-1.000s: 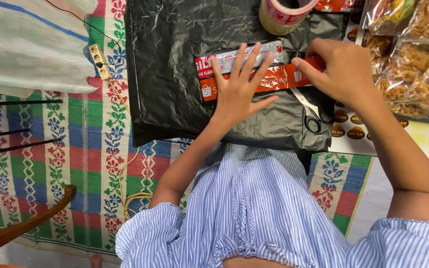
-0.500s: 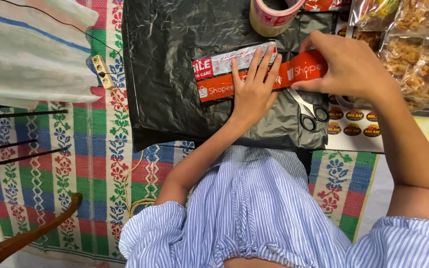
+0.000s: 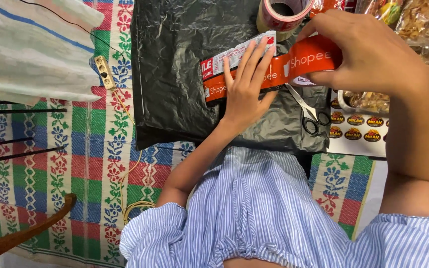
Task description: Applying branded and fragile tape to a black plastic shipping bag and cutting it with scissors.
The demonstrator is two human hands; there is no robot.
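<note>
A black plastic-wrapped parcel (image 3: 175,74) lies on a woven mat. A strip of orange printed tape (image 3: 299,62) runs across its top. My left hand (image 3: 247,92) lies flat on the tape's left part, fingers spread, pressing it onto the parcel. My right hand (image 3: 368,54) grips the strip's right end and holds it taut, slightly above the parcel's right edge. A roll of red and white tape (image 3: 279,12) stands just beyond the strip. Scissors (image 3: 311,116) rest on the parcel below my right hand.
The colourful woven mat (image 3: 90,164) covers the floor. Snack packets (image 3: 423,25) and a sheet of round stickers (image 3: 356,129) lie to the right. A striped cloth (image 3: 26,49), a small socket block (image 3: 105,72) with its cord and a curved wooden piece (image 3: 21,238) are on the left.
My right hand has lifted the tape's right end higher and further right. My left hand stays flat on the tape, slid slightly along it.
</note>
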